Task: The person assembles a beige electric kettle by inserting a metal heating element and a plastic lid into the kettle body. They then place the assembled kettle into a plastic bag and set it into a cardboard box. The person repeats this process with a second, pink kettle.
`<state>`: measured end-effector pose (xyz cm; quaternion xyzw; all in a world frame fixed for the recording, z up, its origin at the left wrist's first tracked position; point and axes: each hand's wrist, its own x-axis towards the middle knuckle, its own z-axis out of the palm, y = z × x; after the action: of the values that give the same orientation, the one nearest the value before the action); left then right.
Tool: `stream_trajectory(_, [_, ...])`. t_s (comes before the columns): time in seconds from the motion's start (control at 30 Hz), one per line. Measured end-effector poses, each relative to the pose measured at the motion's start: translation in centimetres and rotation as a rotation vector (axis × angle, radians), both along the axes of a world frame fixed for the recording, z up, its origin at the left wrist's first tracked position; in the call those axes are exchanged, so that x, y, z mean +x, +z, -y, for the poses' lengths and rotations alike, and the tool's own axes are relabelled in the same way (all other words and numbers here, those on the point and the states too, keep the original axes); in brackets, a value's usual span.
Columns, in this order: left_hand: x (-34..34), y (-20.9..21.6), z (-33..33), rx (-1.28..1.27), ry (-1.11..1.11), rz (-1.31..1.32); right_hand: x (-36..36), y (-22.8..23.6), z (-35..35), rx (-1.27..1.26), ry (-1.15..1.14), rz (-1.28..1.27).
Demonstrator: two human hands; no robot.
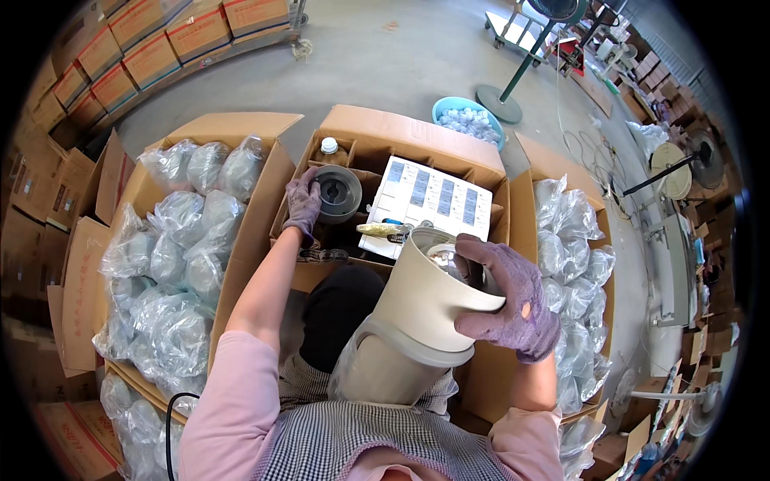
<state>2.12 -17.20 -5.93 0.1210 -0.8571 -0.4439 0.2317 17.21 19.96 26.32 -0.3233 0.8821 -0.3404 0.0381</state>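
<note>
My left hand, in a purple-grey work glove, grips the left rim of a dark grey round cup-like part over the divided carton. My right hand, gloved alike with a small hole in the glove, curls over the rim of a cream cylindrical housing. Its fingers reach into the opening, where something shiny shows; the thumb stays outside. This housing tilts on my lap, with a grey collar and a lower grey body in clear plastic. A yellowish-handled tool lies beside a white printed sheet.
An open divided carton stands ahead, a capped bottle in one cell. Cartons of plastic-bagged parts flank me. Beyond are a blue basin of small pieces, a fan stand, stacked boxes and floor cables.
</note>
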Motion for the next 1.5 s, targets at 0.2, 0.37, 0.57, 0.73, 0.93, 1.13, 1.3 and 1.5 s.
stream_trajectory(0.2, [2.0, 6.4, -3.4, -0.581, 0.289, 0.017, -1.1, -0.5, -0.6, -0.014, 0.11, -0.085])
stream_trajectory(0.37, [9.4, 25.8, -10.1, 0.409, -0.85, -0.203, -3.1, -2.2, -2.3, -0.257, 0.143, -0.066])
stream_trajectory(0.57, [11.1, 27.2, -12.7, 0.046, -1.113, -0.267, -1.8, -5.9, -0.6, -0.431, -0.021, -0.062])
stream_trajectory(0.73, [12.8, 26.1, -13.6, 0.279, -1.003, -0.172, -1.4, -7.2, 0.3, -0.506, -0.032, -0.21])
stream_trajectory(0.93, [13.2, 25.6, -13.4, 0.201, -1.025, -0.239, -0.9, -8.5, 0.3, -0.519, -0.045, -0.233])
stream_trajectory(1.13, [13.7, 25.5, -13.5, 0.187, -0.978, -0.171, -0.1, -8.5, 0.7, -0.446, -0.138, -0.165])
stream_trajectory(1.3, [14.0, 25.4, -13.2, 0.141, -1.007, -0.246, 0.1, -8.2, 0.8, -0.532, -0.074, -0.255])
stream_trajectory(1.5, [13.3, 25.7, -13.1, 0.077, -1.02, -0.261, -0.7, -5.9, 0.1, -0.462, -0.01, -0.17])
